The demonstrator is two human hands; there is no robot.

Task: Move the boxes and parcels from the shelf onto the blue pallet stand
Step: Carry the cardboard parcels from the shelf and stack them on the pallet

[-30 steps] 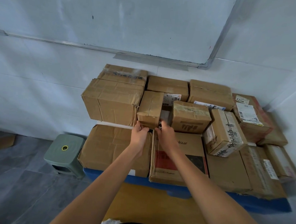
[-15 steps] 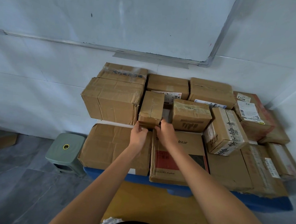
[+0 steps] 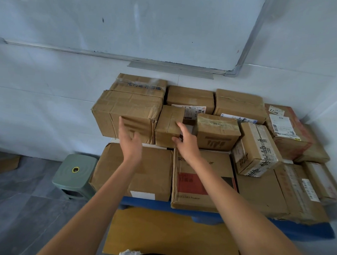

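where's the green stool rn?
Head view, lower left: the green stool stands on the grey floor, by the left end of the blue pallet stand, beside the bottom-left carton.

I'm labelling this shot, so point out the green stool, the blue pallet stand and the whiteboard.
green stool [image 3: 74, 171]: head view, top face.
blue pallet stand [image 3: 299, 231]: head view, front edge.
whiteboard [image 3: 142, 17]: head view, white surface.

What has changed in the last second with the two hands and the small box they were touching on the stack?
Both hands have let go of the small box and drawn back. The left hand is open, fingers straight, clear of the box and in front of the big box. The right hand is open beside the small box's right edge. The small box stays upright in its slot; the other boxes and the blue pallet are unchanged.
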